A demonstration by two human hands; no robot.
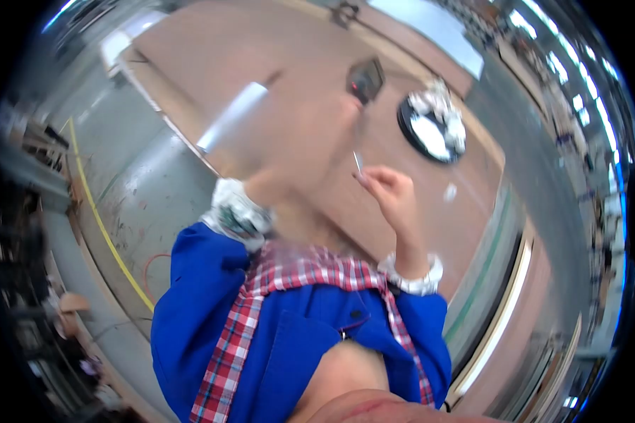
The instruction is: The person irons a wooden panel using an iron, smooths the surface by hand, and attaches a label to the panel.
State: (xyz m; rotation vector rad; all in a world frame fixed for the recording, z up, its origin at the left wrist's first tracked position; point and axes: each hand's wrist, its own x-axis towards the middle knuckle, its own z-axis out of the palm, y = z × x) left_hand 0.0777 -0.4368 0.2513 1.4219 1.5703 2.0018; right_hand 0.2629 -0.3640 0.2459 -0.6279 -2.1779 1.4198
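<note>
My right hand [390, 192] is above the brown board with thumb and index finger pinched on a thin, silvery stick [358, 162]. The stick points away from me. My left hand [269, 187] is smeared by motion beside the board's near left edge, so its fingers cannot be made out. Beyond it on the board lies a shiny, pale strip [233, 116]. Ahead of my right hand is a dark, flat device [365, 79] with a small red light.
A black round tray [410, 136] holding crumpled white material [437, 106] sits to the right on the brown board [204, 42]. A small white scrap [450, 191] lies nearer me. Grey floor with a yellow line [102, 211] runs along the left.
</note>
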